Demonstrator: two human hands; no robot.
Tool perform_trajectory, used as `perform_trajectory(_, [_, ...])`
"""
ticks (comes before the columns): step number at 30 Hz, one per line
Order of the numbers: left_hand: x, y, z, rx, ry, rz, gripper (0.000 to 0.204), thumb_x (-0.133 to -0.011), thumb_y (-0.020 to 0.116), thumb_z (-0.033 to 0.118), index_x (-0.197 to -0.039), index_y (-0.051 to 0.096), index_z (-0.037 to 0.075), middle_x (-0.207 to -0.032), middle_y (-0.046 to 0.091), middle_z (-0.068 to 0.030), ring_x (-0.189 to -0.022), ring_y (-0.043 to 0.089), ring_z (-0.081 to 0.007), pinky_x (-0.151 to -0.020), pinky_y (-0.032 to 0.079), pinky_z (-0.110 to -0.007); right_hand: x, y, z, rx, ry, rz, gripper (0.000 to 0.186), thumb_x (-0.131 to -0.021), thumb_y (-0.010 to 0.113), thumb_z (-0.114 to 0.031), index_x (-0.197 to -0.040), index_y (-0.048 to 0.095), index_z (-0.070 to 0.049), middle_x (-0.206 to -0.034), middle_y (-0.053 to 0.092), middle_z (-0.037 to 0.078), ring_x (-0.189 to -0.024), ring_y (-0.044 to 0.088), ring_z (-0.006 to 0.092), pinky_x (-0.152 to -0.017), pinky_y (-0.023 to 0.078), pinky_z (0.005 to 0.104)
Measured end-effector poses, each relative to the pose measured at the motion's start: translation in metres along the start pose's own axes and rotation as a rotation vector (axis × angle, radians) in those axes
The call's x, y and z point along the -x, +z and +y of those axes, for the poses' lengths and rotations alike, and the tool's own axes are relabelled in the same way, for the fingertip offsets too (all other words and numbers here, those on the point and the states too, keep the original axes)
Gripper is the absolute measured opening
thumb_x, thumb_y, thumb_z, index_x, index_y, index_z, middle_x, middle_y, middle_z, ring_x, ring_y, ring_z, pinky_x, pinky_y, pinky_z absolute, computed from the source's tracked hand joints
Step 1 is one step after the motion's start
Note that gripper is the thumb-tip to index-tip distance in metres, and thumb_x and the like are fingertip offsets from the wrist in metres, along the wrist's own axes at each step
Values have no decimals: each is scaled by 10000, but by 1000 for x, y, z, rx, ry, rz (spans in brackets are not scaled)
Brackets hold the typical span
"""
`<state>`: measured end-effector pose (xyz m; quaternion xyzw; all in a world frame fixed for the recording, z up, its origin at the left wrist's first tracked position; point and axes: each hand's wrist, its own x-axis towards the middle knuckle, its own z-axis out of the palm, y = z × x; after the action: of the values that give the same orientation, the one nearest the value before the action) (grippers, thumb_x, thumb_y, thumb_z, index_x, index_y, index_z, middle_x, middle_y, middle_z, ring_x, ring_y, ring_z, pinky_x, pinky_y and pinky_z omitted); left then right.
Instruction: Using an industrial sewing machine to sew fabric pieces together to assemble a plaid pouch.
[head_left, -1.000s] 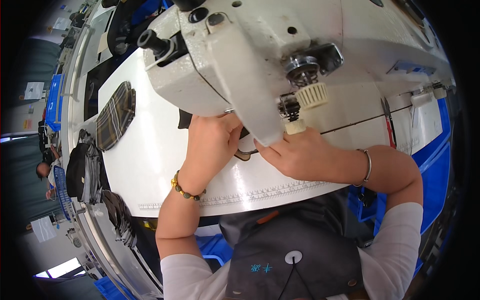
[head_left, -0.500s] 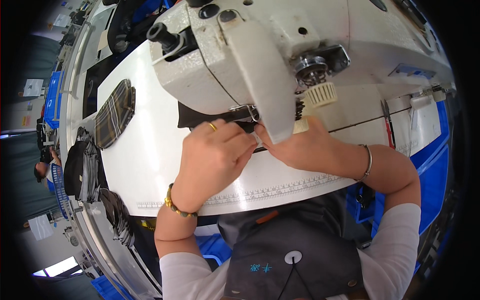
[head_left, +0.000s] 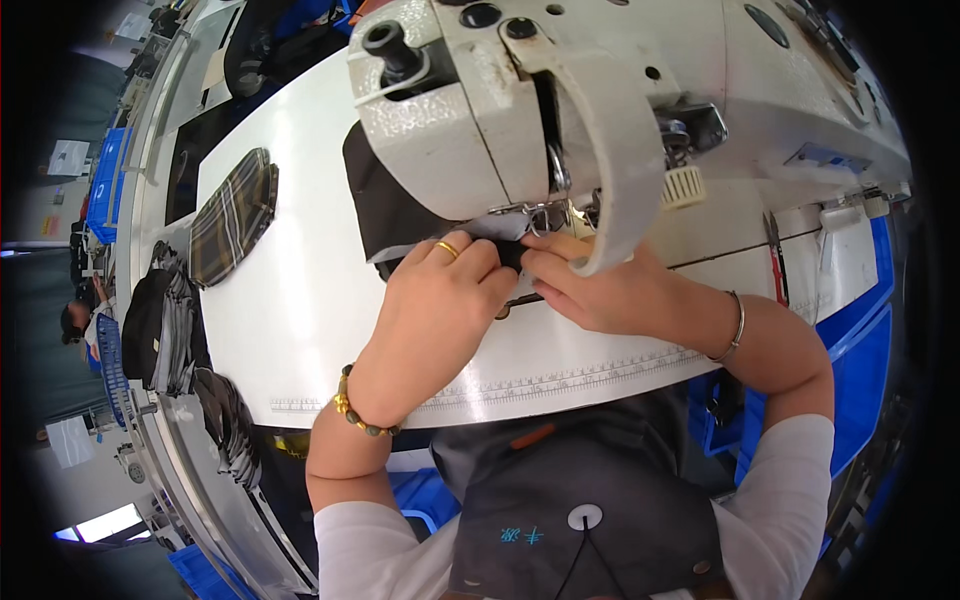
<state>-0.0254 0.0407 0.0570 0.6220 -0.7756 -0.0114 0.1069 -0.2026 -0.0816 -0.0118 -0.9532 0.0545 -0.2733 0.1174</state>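
Note:
A black fabric piece (head_left: 385,205) with a grey underside lies under the head of a white sewing machine (head_left: 430,130), its near edge at the presser foot (head_left: 545,218). My left hand (head_left: 445,295), with a ring and a beaded bracelet, grips the near edge of this fabric just left of the foot, fingers curled. Close by on the right, my right hand (head_left: 590,285) pinches the fabric beside the foot, its fingertips almost meeting the left ones. The machine's curved white lever (head_left: 630,140) partly hides the right fingers.
A plaid fabric piece (head_left: 237,220) lies at the table's left. Stacks of dark fabric pieces (head_left: 165,335) stand beyond the left edge. Red-handled snips (head_left: 778,260) lie at the right. A printed ruler (head_left: 530,383) runs along the front edge; blue bins (head_left: 850,390) stand at the lower right.
The machine appears farther right in the picture as the view shifts. More of the black fabric shows, with its grey underside turned up by my left hand. My fingers remain at the presser foot.

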Motion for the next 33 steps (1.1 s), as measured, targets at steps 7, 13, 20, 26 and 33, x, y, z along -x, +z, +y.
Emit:
perform_trajectory(7, [3, -5, -6, 115, -28, 9, 150, -734, 723, 83, -881, 705, 103, -857, 609, -30, -862, 596, -219, -785, 483, -345, 8, 1, -12, 54, -111, -71, 155, -789, 649, -134, -920, 614, -57, -1175, 706, 158, -559, 660, 174, -452, 511, 316])
perform_trajectory(13, [-1, 1, -13, -73, -261, 345, 163, -767, 766, 121, -919, 705, 115, -914, 630, -55, -921, 573, -292, -843, 410, -424, 9, -3, -15, 39, -123, -90, 109, -794, 627, -115, -859, 589, -36, -1206, 689, 212, -512, 641, 165, -429, 496, 295])
perform_trajectory(20, [-18, 39, -19, 236, -146, 223, 127, -826, 751, 62, -941, 699, 43, -729, 656, -120, -673, 617, -327, -607, 461, -420, 11, -3, -17, 46, -123, -97, 114, -788, 632, -117, -847, 582, -34, -1178, 697, 232, -520, 645, 162, -435, 500, 298])
perform_trajectory(26, [-21, 42, -26, 324, -104, 199, 149, -801, 763, 48, -946, 736, 70, -751, 669, -108, -648, 651, -297, -565, 502, -374, 12, -4, -15, 43, -123, -87, 122, -783, 633, -117, -848, 586, -25, -1166, 702, 232, -521, 643, 164, -439, 501, 310])
perform_trajectory(33, [-19, 41, -31, 179, -57, 222, 176, -697, 825, 99, -866, 779, 116, -773, 683, -36, -654, 667, -219, -573, 529, -328, 9, -14, -16, 38, -102, -167, 135, -784, 634, -109, -865, 597, -9, -1162, 700, 237, -511, 629, 169, -436, 491, 303])
